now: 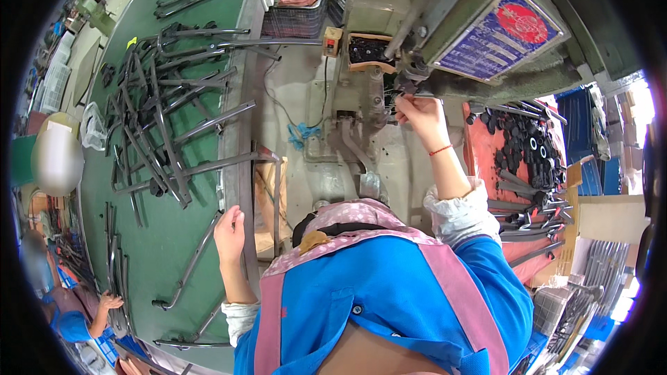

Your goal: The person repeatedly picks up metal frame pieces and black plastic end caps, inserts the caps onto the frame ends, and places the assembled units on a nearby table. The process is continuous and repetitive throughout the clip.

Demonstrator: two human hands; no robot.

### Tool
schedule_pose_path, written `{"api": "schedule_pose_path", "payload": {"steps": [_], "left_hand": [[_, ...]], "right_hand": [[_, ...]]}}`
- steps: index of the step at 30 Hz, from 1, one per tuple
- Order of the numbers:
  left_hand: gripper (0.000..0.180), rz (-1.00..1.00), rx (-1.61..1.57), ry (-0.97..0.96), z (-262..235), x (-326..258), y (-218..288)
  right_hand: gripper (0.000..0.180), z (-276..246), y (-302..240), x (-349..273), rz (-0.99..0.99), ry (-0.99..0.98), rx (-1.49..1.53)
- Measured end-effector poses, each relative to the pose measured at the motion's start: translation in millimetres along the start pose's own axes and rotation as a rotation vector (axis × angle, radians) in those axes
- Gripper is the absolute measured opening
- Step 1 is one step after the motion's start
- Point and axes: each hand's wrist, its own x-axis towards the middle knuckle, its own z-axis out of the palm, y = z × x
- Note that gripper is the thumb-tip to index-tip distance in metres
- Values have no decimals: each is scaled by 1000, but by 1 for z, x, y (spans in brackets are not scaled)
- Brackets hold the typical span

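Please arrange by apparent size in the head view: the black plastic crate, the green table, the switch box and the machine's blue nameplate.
1. Green table
2. Blue nameplate
3. Black plastic crate
4. Switch box

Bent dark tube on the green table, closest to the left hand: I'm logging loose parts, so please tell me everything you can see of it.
The bent dark tube is slim and shiny and looks like metal. It runs nearly straight from its far end, then bends left toward a dark end piece, too small to make out. It lies on the green table, slanting from the right edge toward the lower left. The left hand is beside its far end; whether they touch is unclear.
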Motion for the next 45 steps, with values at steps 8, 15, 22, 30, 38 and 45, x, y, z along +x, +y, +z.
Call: {"api": "schedule_pose_path", "payload": {"steps": [8,15,22,30,38,45], "left_hand": [[21,-47,-42,473,-45,59,-24],[50,-405,263,292,-91,157,-34],[14,-338,-571,20,-101,218,-22],[22,-153,-483,683,-97,137,22],[47,-241,133,916,-147,89,-54],[51,-472,331,979,-122,9,-84]], "right_hand": [[19,2,15,-11,-461,86,-378],[20,-7,44,-5,-451,-76,-710],[18,-25,79,-40,-229,24,-445],[21,-40,72,-98,-150,100,-791],[20,-144,128,-137,79,442,-849],[21,-341,204,-147,256,998,-690]]}}
